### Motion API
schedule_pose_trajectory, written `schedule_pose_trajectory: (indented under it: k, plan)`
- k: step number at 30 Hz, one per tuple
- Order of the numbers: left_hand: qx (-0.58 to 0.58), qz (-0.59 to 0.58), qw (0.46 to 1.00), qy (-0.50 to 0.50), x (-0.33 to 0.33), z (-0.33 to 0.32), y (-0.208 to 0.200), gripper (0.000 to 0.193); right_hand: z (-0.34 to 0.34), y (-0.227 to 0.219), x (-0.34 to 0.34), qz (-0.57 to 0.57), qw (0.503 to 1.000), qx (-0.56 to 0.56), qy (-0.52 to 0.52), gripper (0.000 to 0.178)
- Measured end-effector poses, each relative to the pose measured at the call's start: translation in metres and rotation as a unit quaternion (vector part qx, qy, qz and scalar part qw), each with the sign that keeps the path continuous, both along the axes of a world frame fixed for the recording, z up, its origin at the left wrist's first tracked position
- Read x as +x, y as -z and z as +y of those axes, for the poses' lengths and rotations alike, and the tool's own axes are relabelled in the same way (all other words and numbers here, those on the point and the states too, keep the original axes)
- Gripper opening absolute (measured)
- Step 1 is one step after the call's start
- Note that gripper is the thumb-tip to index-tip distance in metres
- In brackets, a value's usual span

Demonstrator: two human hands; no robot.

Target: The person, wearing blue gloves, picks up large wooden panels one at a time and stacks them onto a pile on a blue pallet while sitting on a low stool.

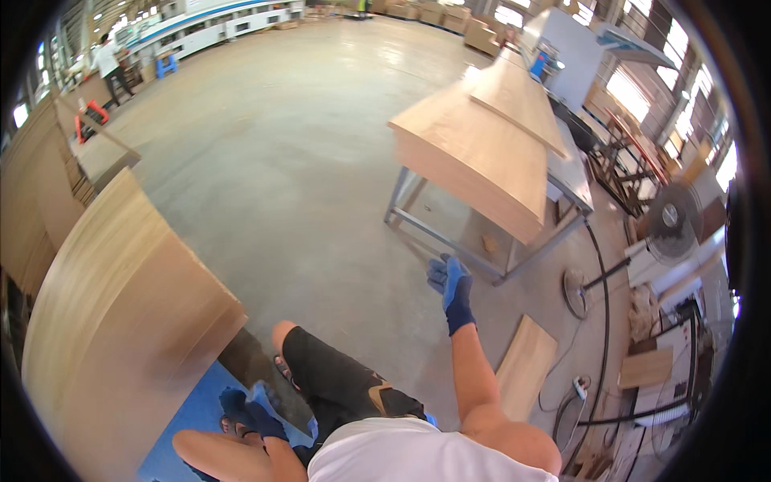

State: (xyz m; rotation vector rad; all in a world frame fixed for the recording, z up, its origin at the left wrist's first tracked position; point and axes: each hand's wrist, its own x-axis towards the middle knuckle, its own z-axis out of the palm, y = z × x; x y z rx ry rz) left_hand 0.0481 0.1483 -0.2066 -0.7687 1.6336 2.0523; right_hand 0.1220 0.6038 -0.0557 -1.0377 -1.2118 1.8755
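Observation:
My right hand point(451, 283), in a blue glove with a dark cuff, is held out over the floor with nothing in it. Its fingers are loosely bent and apart from the thumb. Just beyond it, a stack of pale wood panels point(474, 173) lies on a grey metal-framed table point(454, 241); the hand does not touch it. My left hand point(261, 414), gloved alike, is low by my left leg, near a second stack of wood panels point(132, 321) on a blue base point(189, 414). Its fingers are blurred, and no held thing shows.
A loose board point(526, 361) lies on the floor at my right. Beyond it stand a pedestal fan point(673, 221) and cables point(602, 273). More boards point(36, 189) lean at the far left. A person point(108, 64) stands in the distance near a long machine point(217, 28).

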Motion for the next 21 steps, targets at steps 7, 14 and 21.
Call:
schedule_pose_trajectory:
  k: [7,14,21]
  plan:
    - [0.038,-0.087,0.993,0.068,0.008,-0.002,0.038,0.012,0.013,0.030,0.045,0.087,0.992,-0.051,0.074,0.041]
    - [0.008,-0.089,0.976,0.201,0.015,-0.019,0.076,0.021,0.022,0.060,0.084,0.117,0.978,-0.107,0.134,0.038]
    - [-0.121,0.084,0.924,0.353,0.000,-0.032,0.104,0.032,0.095,0.008,0.128,0.241,0.957,-0.060,0.153,0.045]
